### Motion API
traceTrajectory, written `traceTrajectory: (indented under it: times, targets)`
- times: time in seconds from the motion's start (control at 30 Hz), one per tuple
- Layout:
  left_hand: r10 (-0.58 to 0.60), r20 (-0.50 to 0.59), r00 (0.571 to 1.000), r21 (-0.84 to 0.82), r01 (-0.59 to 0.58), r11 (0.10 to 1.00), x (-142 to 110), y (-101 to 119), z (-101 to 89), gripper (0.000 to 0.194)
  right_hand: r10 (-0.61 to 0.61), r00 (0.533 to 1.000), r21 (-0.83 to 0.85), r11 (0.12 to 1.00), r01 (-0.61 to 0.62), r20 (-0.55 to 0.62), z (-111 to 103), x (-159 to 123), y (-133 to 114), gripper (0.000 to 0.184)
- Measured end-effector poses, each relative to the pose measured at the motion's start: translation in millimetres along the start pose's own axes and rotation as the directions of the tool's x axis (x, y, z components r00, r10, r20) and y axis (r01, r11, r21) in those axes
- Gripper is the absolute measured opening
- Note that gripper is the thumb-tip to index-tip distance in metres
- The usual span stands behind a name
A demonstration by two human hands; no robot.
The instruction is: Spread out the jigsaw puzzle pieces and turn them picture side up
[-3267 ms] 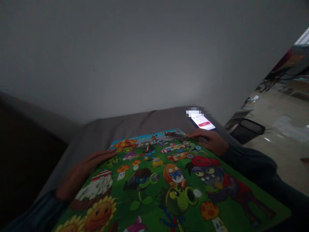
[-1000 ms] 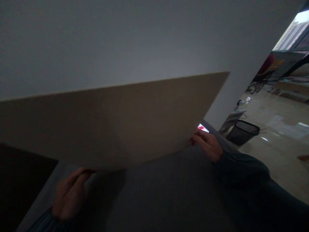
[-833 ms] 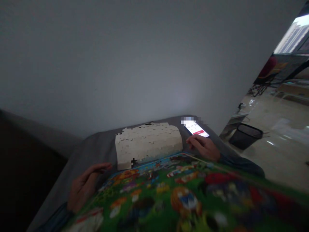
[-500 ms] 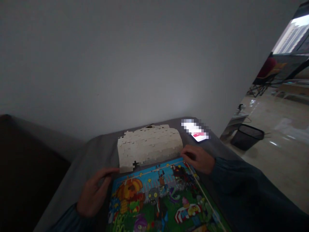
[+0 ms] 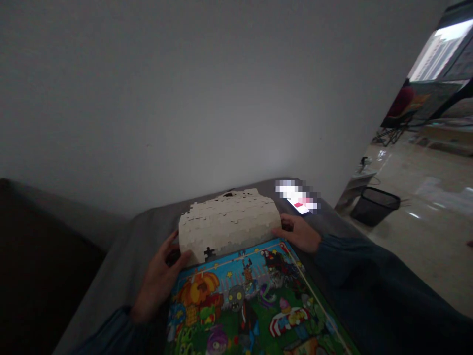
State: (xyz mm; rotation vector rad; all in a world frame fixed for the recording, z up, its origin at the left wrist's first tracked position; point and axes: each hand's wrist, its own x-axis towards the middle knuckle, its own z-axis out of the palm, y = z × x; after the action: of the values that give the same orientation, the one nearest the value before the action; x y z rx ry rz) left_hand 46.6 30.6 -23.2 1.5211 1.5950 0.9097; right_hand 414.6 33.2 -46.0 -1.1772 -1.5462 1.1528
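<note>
A colourful cartoon puzzle board (image 5: 254,305) lies on a grey cushion (image 5: 121,266) in front of me. Beyond its far edge sits a slab of joined puzzle pieces (image 5: 229,227), pale back side up and bowed upward. My left hand (image 5: 158,278) grips the slab's left end, thumb on its front edge. My right hand (image 5: 297,232) holds the slab's right end. Both arms wear dark sleeves.
A lit phone (image 5: 300,203) lies on the cushion just beyond my right hand. A plain wall rises behind. To the right the floor drops away, with a black mesh bin (image 5: 374,206) and furniture farther off. Dark upholstery fills the left side.
The board was tipped up showing its brown back, then laid down picture side up nearer me. The pieces were left face down on the cushion. Both hands moved onto the slab's ends.
</note>
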Motion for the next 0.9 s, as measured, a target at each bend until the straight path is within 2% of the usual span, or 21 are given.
traceTrajectory:
  times: [0.13,0.27,0.4,0.5,0.57,0.63,0.7,0.8,0.9]
  targets:
    - [-0.009,-0.044,0.999,-0.041,0.007,0.999,-4.2,1.4,-3.4,0.062,-0.044,0.997,-0.062,0.997,0.04,-0.07,-0.9,-3.3,-2.3,0.033]
    - [0.137,-0.163,0.977,0.047,-0.131,0.99,-6.7,-4.8,-6.5,0.054,-0.163,0.971,-0.218,0.968,0.123,-0.173,-1.9,-6.8,-6.8,0.023]
    - [0.239,-0.291,0.926,0.286,-0.154,0.946,-6.3,-6.5,-7.5,0.051,-0.317,0.919,-0.302,0.922,0.241,-0.234,-0.2,-7.6,-9.7,0.014]
    - [0.363,-0.35,0.863,0.41,-0.208,0.888,-6.3,-3.1,-7.3,0.045,-0.362,0.89,-0.378,0.893,0.246,-0.276,1.0,-7.0,-7.1,0.012]
    - [0.409,-0.353,0.841,0.445,-0.233,0.865,-6.8,0.7,-6.6,0.04,-0.371,0.878,-0.433,0.874,0.221,-0.301,1.5,-6.6,-4.5,0.013]
    - [0.353,-0.355,0.866,0.444,-0.176,0.879,-7.5,4.1,-5.3,0.04,-0.332,0.892,-0.442,0.88,0.176,-0.306,2.2,-6.2,-3.1,0.018]
    - [0.23,-0.318,0.92,0.366,-0.105,0.925,-7.6,5.3,-3.8,0.041,-0.277,0.917,-0.427,0.894,0.136,-0.287,2.9,-5.9,-3.5,0.019]
    - [0.08,-0.144,0.986,0.112,-0.064,0.992,-6.2,1.3,-2.8,0.039,-0.176,0.964,-0.324,0.94,0.104,-0.2,3.1,-5.1,-6.2,0.012]
    - [-0.014,0.003,1.0,-0.108,0.015,0.994,-4.1,-6.7,-5.1,0.042,-0.073,0.994,-0.083,0.994,0.066,-0.086,1.2,-4.3,-9.1,0.026]
